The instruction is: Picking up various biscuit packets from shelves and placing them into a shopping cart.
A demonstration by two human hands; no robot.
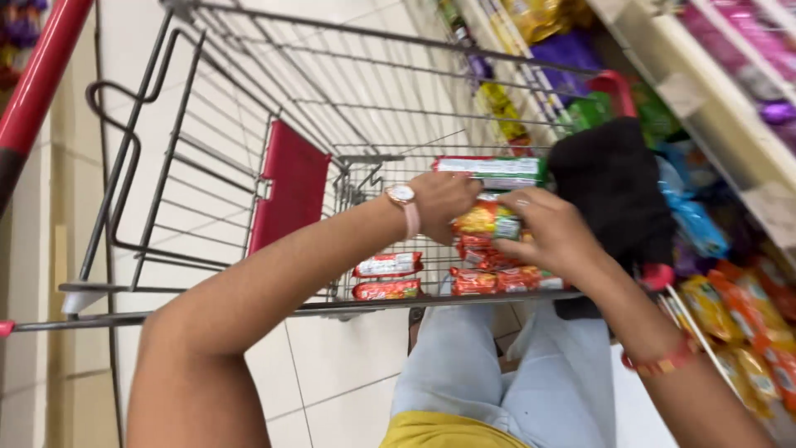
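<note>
Both my hands reach into a metal shopping cart (249, 99). My left hand (444, 203), with a pink-strapped watch on the wrist, and my right hand (551, 232) together hold a small yellow-and-orange snack packet (487, 221) over the cart's floor. A long green-and-white biscuit pack (489, 169) lies just beyond my fingers. Red biscuit packs (387, 265) lie on the cart's bottom, with more red packs (493, 280) under my hands.
A black bag (613, 191) sits in the cart's right corner. The red child-seat flap (290, 187) stands on the left. Store shelves (730, 141) stacked with colourful snack packets run along the right. The cart's red handle (37, 83) is at top left. Pale tiled floor lies below.
</note>
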